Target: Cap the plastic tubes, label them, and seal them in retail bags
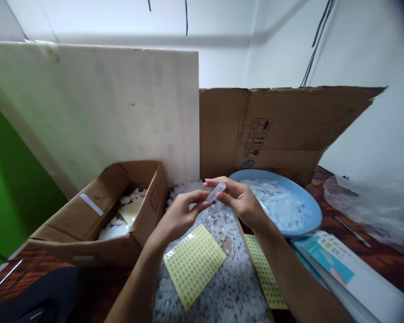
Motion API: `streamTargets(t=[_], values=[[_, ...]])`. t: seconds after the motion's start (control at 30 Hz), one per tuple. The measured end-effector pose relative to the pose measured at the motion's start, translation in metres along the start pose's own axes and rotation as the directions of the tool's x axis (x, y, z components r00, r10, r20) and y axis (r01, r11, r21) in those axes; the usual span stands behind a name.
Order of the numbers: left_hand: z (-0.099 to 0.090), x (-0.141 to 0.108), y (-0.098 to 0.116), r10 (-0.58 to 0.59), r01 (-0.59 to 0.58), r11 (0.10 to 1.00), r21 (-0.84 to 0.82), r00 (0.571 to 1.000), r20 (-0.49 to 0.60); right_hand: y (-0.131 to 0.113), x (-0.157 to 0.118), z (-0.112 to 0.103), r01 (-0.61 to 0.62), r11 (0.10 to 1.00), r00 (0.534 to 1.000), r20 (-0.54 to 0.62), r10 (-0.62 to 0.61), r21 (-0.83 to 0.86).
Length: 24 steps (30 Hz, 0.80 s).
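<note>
A small translucent plastic tube [216, 192] is held tilted between both hands. My left hand [185, 208] pinches its lower left end between thumb and fingers. At the tube's upper right end, the thumb and fingers of my right hand [242, 199] close around it. Below the hands, a yellow sheet of small round stickers [195, 264] lies on many small whitish pieces [218, 296] in a shallow tray. Another yellow sticker sheet [264, 271] lies under my right forearm, at the tray's right edge.
An open cardboard box [144, 224] with white scraps stands at the left. A blue basin [311, 208] of clear plastic tubes is at the right, near a plastic bag [373, 206] and a printed box [363, 278]. Upright cardboard [289, 130] and a white board [121, 112] stand behind.
</note>
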<state>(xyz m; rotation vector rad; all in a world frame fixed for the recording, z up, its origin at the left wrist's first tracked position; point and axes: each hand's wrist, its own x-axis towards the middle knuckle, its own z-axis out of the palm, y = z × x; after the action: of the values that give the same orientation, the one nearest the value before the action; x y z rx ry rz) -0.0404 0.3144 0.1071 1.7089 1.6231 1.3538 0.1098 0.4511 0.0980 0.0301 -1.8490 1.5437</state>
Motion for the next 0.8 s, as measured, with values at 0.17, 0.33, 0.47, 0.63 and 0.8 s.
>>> streamTargets(t=[0.17,0.33,0.47,0.63,0.8], values=[[0.008,0.002,-0.006,-0.084,0.084,0.991,0.100,0.996,-0.005,0.022,0.002,0.007,-0.086,0.983,0.995,-0.042,0.094,0.164],[0.022,0.004,-0.011,-0.125,0.207,0.920,0.333,0.960,-0.250,0.049,0.007,0.015,-0.118,0.972,0.965,-0.208,0.160,0.201],[0.032,0.003,-0.016,-0.163,0.289,0.794,0.535,0.949,-0.270,0.056,0.009,0.017,-0.169,0.979,0.948,-0.252,0.193,0.114],[0.037,-0.002,-0.044,-0.453,0.359,0.534,0.765,0.886,-0.099,0.062,0.013,0.006,-0.107,0.993,0.958,-0.272,0.092,-0.041],[0.038,-0.005,-0.080,-0.517,0.354,0.578,0.735,0.856,-0.005,0.069,0.014,-0.008,-0.150,0.977,0.967,-0.227,0.113,-0.151]])
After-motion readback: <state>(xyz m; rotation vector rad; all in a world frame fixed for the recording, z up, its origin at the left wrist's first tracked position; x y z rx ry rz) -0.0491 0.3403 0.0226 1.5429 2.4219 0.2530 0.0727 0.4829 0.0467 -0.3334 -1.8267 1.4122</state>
